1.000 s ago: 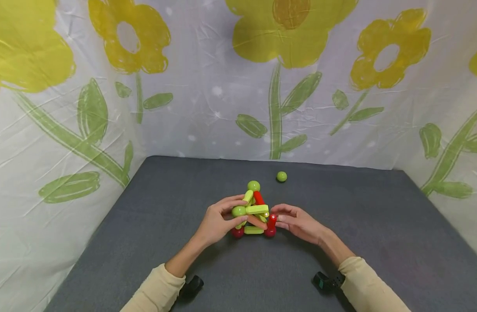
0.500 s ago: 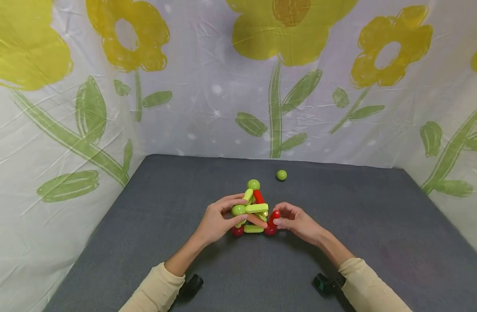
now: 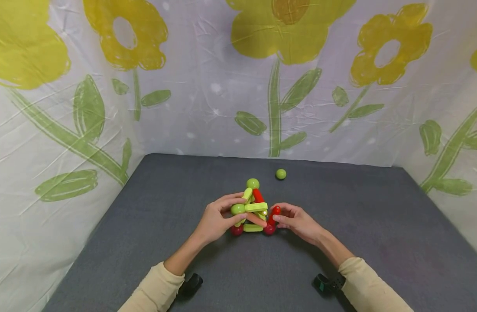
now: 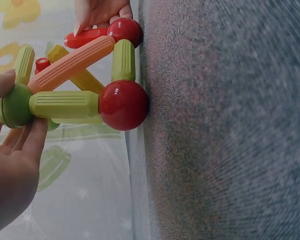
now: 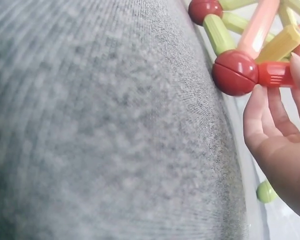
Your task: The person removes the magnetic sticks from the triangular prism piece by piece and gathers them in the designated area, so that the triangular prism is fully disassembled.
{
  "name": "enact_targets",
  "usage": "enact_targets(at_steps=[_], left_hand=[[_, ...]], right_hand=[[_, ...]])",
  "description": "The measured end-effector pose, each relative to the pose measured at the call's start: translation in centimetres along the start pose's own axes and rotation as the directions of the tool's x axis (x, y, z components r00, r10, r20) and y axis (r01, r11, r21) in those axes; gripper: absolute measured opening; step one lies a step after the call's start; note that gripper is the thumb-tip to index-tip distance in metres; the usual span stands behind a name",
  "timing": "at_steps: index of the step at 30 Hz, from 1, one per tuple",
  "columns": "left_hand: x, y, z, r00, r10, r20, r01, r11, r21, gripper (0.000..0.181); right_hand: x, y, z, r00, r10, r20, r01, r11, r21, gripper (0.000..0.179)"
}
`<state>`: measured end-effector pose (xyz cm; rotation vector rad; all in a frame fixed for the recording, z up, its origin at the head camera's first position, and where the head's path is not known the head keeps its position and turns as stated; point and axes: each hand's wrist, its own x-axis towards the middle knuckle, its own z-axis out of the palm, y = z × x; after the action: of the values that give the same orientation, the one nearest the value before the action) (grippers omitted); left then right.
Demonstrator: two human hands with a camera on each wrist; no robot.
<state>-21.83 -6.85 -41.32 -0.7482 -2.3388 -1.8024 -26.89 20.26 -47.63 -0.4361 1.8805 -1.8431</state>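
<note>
A structure of ball joints and ribbed rods stands on the grey table. My left hand (image 3: 215,221) holds it by an upper green ball (image 4: 16,106), thumb and fingers on either side. On the right, my right hand (image 3: 300,221) pinches a red rod (image 5: 275,74), which rises at a tilt from a lower red ball (image 5: 235,72). A salmon rod (image 4: 70,62) slants from the green ball down to that red ball. Another red ball (image 4: 124,105) forms the near left corner. From the green ball a yellow-green rod (image 3: 256,207) points right.
A loose green ball (image 3: 280,174) lies on the table (image 3: 359,208) behind the structure. A white flower-patterned curtain (image 3: 203,86) borders the back and sides. Black devices, one below the right wrist (image 3: 323,284) and one by the left sleeve (image 3: 191,286), sit close to the tabletop.
My right hand has closed its fingers on the red rod, and the rod's upper end has tilted right and moved slightly up. The left hand keeps its hold on the green ball.
</note>
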Motion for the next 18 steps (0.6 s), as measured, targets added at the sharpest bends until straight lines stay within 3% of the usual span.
enact_targets(at_steps=[13,18], left_hand=[[0.02,-0.01,0.06,1.000,-0.007,-0.002,0.007,1.000,0.001,0.034],[0.09,-0.66,0.18,1.000,-0.009,-0.012,0.009,1.000,-0.009,0.034]], right_hand=[[0.14,0.06,0.17,1.000,-0.005,-0.025,0.005,1.000,0.012,0.043],[0.24,-0.23,0.20,0.999,0.001,-0.051,0.004,0.997,0.083,0.046]])
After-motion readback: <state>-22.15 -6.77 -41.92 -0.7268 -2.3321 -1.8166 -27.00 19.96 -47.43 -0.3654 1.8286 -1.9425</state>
